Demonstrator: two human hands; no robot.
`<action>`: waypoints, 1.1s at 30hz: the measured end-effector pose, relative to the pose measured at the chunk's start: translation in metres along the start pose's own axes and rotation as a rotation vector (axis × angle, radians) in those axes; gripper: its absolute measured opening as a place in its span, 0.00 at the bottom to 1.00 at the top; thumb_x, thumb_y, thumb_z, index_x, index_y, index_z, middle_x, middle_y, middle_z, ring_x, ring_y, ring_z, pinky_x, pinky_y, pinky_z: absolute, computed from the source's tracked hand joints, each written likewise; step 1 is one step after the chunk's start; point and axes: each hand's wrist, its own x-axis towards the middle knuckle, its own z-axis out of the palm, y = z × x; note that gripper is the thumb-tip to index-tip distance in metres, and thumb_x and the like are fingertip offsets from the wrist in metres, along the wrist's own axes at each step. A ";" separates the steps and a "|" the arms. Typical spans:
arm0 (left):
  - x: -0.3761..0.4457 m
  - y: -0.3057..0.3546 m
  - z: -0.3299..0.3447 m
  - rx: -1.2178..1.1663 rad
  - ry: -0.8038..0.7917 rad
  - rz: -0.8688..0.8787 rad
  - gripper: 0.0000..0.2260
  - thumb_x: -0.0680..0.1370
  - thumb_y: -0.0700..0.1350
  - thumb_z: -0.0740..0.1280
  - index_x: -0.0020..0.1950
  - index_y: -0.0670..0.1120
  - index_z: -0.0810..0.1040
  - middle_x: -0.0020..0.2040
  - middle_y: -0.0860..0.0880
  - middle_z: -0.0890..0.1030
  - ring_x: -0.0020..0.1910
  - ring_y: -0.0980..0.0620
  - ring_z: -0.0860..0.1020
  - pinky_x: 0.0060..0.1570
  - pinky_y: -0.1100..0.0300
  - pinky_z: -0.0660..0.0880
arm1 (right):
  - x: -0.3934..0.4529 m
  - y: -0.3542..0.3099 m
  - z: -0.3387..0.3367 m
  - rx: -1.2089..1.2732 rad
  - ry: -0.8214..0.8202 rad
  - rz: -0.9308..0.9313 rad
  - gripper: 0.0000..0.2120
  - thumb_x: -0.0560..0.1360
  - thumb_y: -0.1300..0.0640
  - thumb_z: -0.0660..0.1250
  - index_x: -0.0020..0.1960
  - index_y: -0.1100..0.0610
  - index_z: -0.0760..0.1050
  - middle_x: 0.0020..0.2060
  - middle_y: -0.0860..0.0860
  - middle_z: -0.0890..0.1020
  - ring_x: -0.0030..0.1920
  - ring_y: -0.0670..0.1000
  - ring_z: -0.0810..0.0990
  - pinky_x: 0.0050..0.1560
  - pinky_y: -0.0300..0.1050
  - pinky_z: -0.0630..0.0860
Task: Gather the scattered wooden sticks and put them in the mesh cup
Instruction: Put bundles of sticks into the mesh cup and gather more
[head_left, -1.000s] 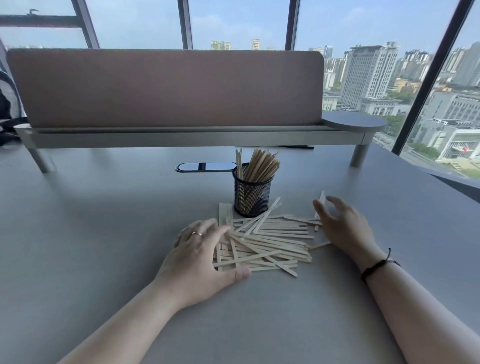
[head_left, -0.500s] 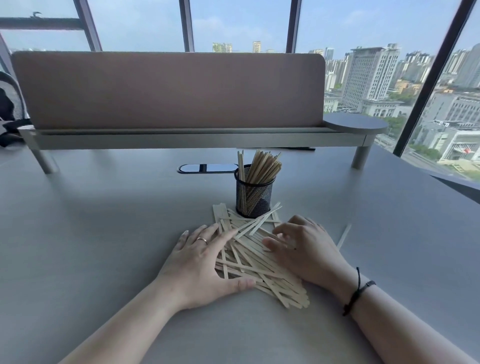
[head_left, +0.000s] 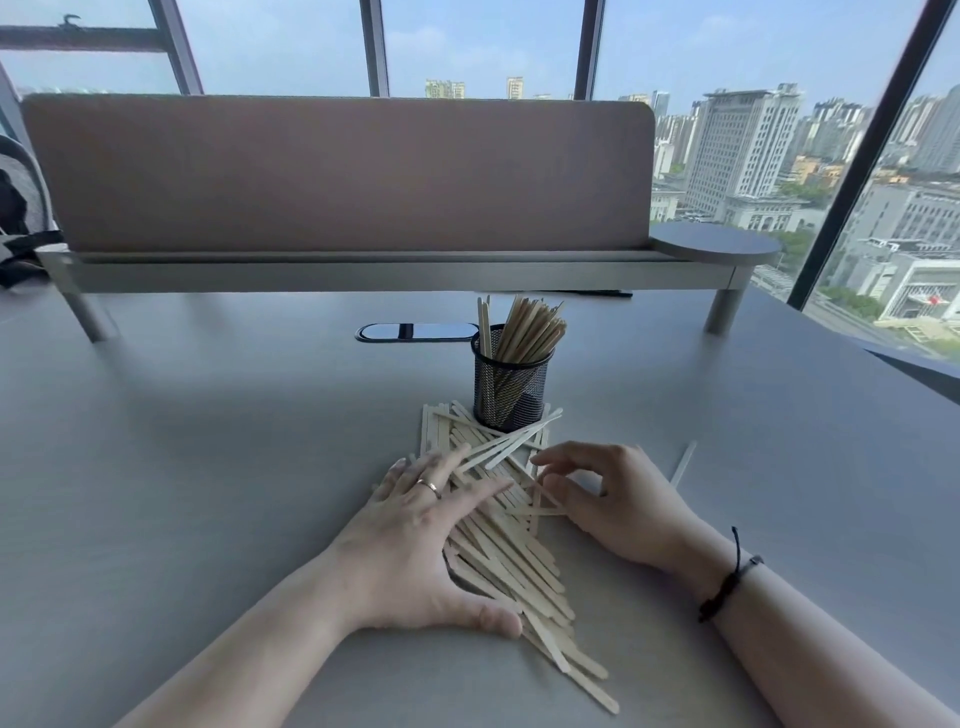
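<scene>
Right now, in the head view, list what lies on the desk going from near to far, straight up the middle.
Pile of loose sticks → mesh cup holding upright sticks → dark oval cable port → raised shelf → padded divider panel.

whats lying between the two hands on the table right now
In the head view, the pile of loose wooden sticks lies between the left hand and the right hand, both touching it. The mesh cup stands beyond.

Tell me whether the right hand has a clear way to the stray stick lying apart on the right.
Probably yes. The stray stick lies alone on bare table just right of the right hand, with nothing between them.
</scene>
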 end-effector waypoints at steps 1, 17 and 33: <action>0.000 0.000 0.000 0.010 0.003 0.011 0.53 0.56 0.85 0.61 0.77 0.72 0.46 0.82 0.59 0.40 0.81 0.54 0.39 0.80 0.48 0.40 | 0.000 0.000 -0.001 0.016 -0.017 -0.007 0.12 0.76 0.54 0.68 0.57 0.43 0.81 0.45 0.37 0.85 0.48 0.36 0.81 0.51 0.33 0.75; -0.001 0.005 0.002 -0.105 0.188 0.020 0.33 0.63 0.77 0.69 0.62 0.61 0.72 0.78 0.62 0.62 0.66 0.71 0.50 0.71 0.65 0.50 | 0.037 0.016 0.016 -0.362 -0.083 -0.034 0.31 0.73 0.54 0.56 0.76 0.42 0.63 0.73 0.44 0.71 0.73 0.49 0.67 0.73 0.47 0.61; 0.007 -0.005 0.014 -0.159 0.291 0.092 0.32 0.68 0.76 0.65 0.65 0.60 0.77 0.58 0.63 0.75 0.63 0.62 0.71 0.65 0.60 0.69 | 0.031 0.022 0.015 -0.353 -0.083 -0.076 0.20 0.73 0.37 0.54 0.61 0.41 0.73 0.61 0.41 0.76 0.67 0.49 0.69 0.72 0.47 0.59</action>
